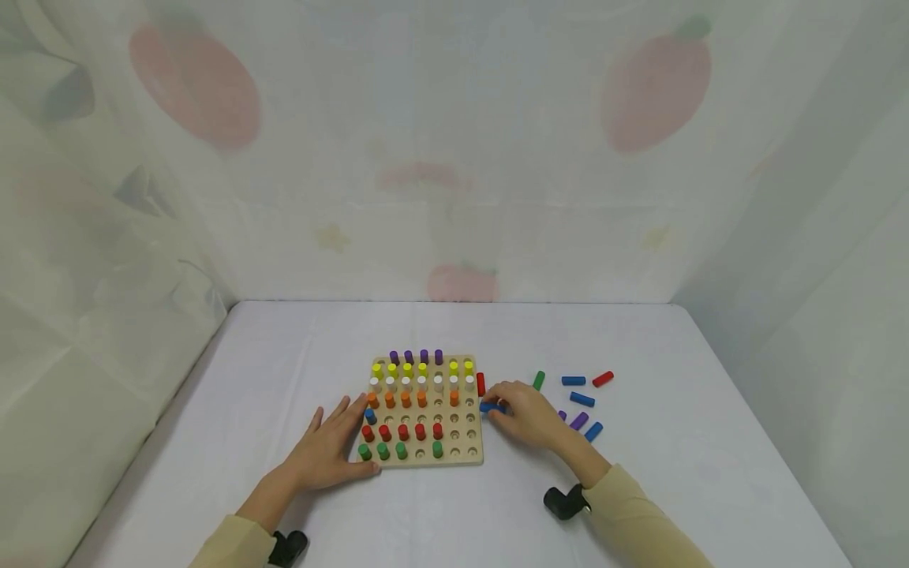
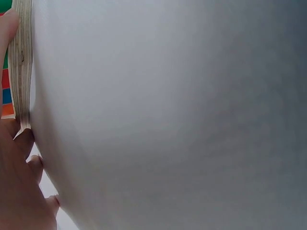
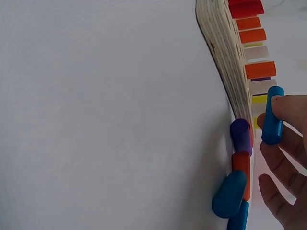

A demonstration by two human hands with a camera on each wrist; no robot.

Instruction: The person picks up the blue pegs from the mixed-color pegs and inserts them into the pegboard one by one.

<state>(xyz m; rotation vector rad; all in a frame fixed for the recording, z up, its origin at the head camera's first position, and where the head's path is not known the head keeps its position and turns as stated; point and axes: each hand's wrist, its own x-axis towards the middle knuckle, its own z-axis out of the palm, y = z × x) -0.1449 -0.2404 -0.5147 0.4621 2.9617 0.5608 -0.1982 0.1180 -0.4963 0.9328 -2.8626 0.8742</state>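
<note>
A wooden pegboard (image 1: 461, 462) stands on the table with rows of coloured pegs upright in its holes: purple, yellow, white, orange, red and green. One blue peg (image 1: 370, 416) stands at the left end of an otherwise bare row. My left hand (image 1: 323, 454) rests at the board's left side, fingers spread, thumb along the near corner; the left wrist view shows the thumb against the board's edge (image 2: 21, 57). Just off the board's right edge, my right hand (image 1: 525, 414) pinches another blue peg (image 3: 272, 117) between thumb and fingers.
Loose pegs lie on the white table (image 1: 639, 473) to the right: a green peg (image 1: 539, 380), a red peg (image 1: 603, 379), several blue ones and a purple peg (image 1: 579, 420). Another red peg (image 1: 480, 384) lies close by the board's right edge. A white curtain (image 1: 454, 237) hangs behind.
</note>
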